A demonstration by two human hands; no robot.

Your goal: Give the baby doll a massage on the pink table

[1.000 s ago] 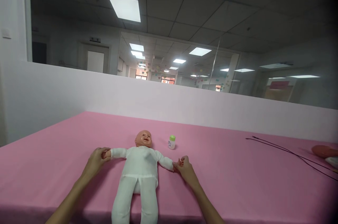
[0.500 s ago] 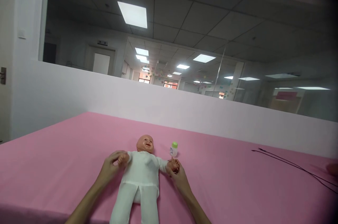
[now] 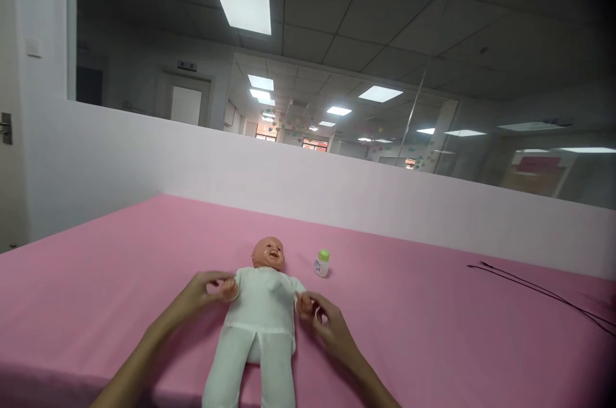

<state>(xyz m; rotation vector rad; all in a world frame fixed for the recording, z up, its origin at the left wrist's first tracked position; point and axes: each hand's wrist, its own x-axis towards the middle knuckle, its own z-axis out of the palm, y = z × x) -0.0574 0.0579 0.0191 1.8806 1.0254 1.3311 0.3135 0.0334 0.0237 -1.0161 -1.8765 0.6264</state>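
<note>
Doll [image 3: 262, 312] lies face-up, lower centre of frame, on pink bench [image 3: 433, 331], legs running past near edge. Left hand [image 3: 202, 292] pinches doll's one small hand at shoulder; right hand [image 3: 327, 324] pinches other, both doll arms folded in against torso. Small green-capped bottle [image 3: 321, 263] stands just beyond, right of head, apart. Black cable [image 3: 543, 292] far right, well apart. Wide bare pink surface left and right; white wall [image 3: 337, 190] closes far edge.
</note>
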